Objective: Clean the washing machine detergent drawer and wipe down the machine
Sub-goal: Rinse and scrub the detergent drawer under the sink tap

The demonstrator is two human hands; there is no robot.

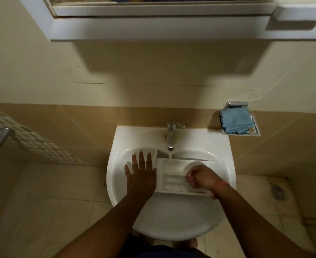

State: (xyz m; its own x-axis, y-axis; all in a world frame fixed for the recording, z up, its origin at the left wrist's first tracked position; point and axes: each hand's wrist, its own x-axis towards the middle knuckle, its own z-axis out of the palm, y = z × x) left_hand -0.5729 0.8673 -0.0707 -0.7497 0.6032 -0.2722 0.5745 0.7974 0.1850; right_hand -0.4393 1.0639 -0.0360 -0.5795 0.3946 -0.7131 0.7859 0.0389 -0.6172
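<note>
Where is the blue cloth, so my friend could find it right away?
Find the white sink against the tan wall, then the silver tap at its back. Look right of the tap and a little higher, to a shiny metal holder fixed to the wall. The crumpled blue cloth lies in it, the only blue thing among white, tan and silver.

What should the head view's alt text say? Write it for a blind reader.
A white detergent drawer lies in a white sink under a running tap. The left hand presses flat on it while the right hand, fingers curled, works inside. A blue cloth sits in a wall holder.
</note>
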